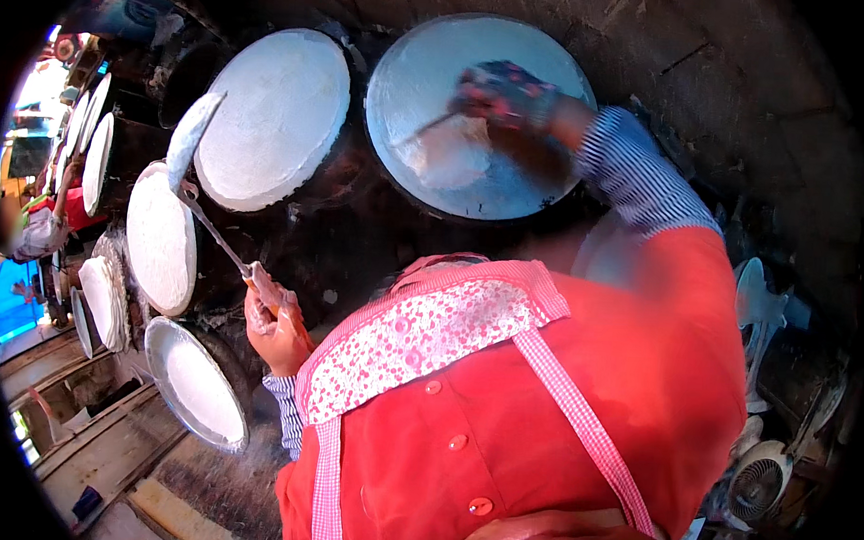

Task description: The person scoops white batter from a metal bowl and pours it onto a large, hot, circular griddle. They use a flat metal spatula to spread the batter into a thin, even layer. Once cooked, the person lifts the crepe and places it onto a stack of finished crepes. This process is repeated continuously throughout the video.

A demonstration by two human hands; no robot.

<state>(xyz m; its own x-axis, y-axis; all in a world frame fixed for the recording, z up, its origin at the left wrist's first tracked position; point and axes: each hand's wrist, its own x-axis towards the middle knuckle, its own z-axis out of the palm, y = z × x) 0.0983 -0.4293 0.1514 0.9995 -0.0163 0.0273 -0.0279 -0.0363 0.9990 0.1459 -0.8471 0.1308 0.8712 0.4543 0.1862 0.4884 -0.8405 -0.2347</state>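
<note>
My left hand, smeared with white, is closed round the handle of a long ladle. The ladle's bowl is coated in white batter and hangs beside a round griddle covered with a white layer. My right hand, in a dark patterned glove, is over a larger round griddle at the top. Its fingers are closed round a thin stick-like tool, blurred by motion, whose far end cannot be made out. Below it a whitish patch lies on the grey-blue griddle surface.
Another white-covered round griddle stands at left, above a metal basin of white batter. A stack of thin white sheets lies further left. A person is at the far left. A fan stands at lower right; a dark wall rises behind.
</note>
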